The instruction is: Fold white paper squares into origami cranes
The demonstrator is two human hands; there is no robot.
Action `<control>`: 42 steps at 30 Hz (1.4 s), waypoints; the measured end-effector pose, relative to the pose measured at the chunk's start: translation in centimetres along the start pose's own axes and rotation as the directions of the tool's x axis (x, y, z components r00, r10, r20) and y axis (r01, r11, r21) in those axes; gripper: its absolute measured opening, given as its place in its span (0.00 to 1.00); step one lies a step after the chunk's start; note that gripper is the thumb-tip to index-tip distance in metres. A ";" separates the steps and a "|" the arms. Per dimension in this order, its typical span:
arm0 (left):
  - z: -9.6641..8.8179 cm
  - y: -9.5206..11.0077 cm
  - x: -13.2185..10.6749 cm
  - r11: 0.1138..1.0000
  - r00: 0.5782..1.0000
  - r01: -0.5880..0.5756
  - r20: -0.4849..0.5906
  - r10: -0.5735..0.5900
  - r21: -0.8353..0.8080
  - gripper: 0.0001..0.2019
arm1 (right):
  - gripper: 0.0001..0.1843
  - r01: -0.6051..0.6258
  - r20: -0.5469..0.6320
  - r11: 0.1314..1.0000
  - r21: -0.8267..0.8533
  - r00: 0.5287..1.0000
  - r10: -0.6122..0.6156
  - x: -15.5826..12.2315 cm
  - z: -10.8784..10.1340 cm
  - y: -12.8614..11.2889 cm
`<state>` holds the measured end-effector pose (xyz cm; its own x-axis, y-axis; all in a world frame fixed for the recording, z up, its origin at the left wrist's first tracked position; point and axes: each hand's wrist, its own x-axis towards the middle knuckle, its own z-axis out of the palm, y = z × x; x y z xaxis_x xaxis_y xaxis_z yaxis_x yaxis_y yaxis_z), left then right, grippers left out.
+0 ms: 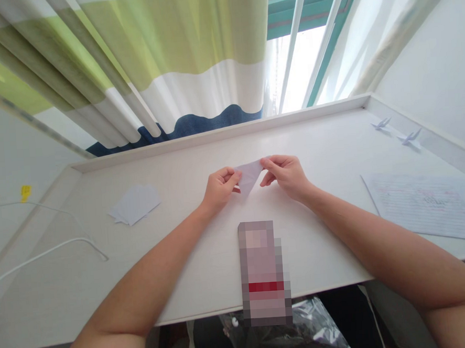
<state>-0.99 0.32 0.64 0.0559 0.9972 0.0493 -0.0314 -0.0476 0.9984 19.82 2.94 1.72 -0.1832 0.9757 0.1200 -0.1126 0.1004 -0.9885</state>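
A small white sheet of paper point(249, 176), folded into a triangle with one point hanging down, is held up above the desk between my two hands. My left hand point(221, 188) pinches its left corner between thumb and fingers. At the upper right corner, my right hand point(285, 175) grips the paper with thumb and forefinger, its other fingers curled below. To the left lies a loose stack of white paper pieces point(135, 203). Two folded paper cranes point(410, 138) stand at the far right of the desk.
The white desk point(198, 260) has a raised rim at the back and sides. A blurred-out phone-like object point(262, 269) lies at the front edge. Lined written sheets point(427, 201) rest on the right, a white cable point(44, 259) on the left. Behind hangs a striped curtain point(192, 34).
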 end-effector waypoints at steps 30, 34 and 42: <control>0.1 0.0 0.0 0.999 0.999 -0.034 -0.018 0.034 0.029 0.31 | 0.27 0.008 -0.069 0.999 0.045 0.998 -0.005 0.1 -0.2 -0.3; 0.1 0.0 0.0 0.999 0.998 -0.039 -0.038 0.040 0.032 0.31 | 0.30 -0.058 0.093 0.998 0.006 0.994 0.057 0.3 -0.6 0.2; 0.1 -0.1 0.0 0.998 0.998 -0.056 -0.024 0.057 0.043 0.32 | 0.30 -0.006 0.097 0.999 -0.032 0.995 0.009 0.0 -0.5 0.3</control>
<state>-0.90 0.33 0.59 0.0297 0.9940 0.1055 0.0084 -0.1057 0.9944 20.24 3.09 1.34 -0.2777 0.9532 0.1193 -0.0804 0.1007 -0.9917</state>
